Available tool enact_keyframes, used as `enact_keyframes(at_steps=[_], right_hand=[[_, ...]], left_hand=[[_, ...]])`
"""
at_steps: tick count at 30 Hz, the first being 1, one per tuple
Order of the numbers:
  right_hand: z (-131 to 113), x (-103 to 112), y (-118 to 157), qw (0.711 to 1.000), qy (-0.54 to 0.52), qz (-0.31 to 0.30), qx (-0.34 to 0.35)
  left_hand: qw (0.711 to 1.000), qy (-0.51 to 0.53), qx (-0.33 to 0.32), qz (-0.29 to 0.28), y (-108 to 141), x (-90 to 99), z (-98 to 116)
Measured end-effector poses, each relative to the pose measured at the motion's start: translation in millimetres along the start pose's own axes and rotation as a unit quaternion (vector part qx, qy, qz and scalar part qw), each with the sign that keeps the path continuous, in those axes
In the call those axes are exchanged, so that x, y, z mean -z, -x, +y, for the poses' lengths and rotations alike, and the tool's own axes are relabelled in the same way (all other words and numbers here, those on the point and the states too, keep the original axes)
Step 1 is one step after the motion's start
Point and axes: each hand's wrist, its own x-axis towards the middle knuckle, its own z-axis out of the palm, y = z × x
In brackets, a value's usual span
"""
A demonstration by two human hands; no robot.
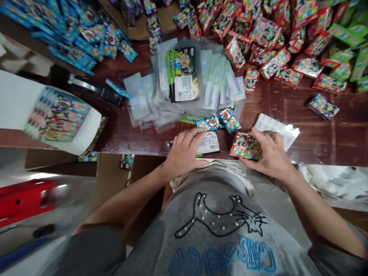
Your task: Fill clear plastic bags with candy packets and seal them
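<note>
My left hand (185, 151) rests at the table's front edge on a black and green packet with a white label (211, 143), its fingers apart. My right hand (270, 153) has its thumb and fingers around a red box and a green box side by side (245, 146). Between the hands, a little farther back, lie two blue boxes, one flat (209, 123) and one tilted (230, 119). A white sheet (277, 128) lies partly behind my right hand. Beyond the blue boxes, black and green cards (185, 74) sit on clear plastic bags (168, 111).
Red boxes (267, 34) and green boxes (349, 50) are heaped at the back right, blue ones (94, 34) at the back left. A purple box (322, 106) lies alone at right. A white container (86, 132) holding packets and a black tape dispenser (97, 90) stand at left.
</note>
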Motion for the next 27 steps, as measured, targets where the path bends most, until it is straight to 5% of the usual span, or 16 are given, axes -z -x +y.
enact_keyframes(at_steps=[4,12,20,27], right_hand=[[-21,-13,-15,0.999,0.033,0.019,-0.009],[-35,-19,-21,0.993,-0.063,-0.079,0.061],[-40,-26,-34,0.989,-0.104,-0.076,0.067],[-18,-21,-20,0.991,-0.074,-0.057,0.099]], left_hand=[[0.999,-0.012,0.036,-0.012,19,-5.0,-31],[0.998,0.027,-0.060,0.012,33,-11.9,-52],[0.997,0.049,-0.053,0.001,26,-13.0,-45],[1.000,0.015,-0.013,-0.019,22,-16.9,-36]])
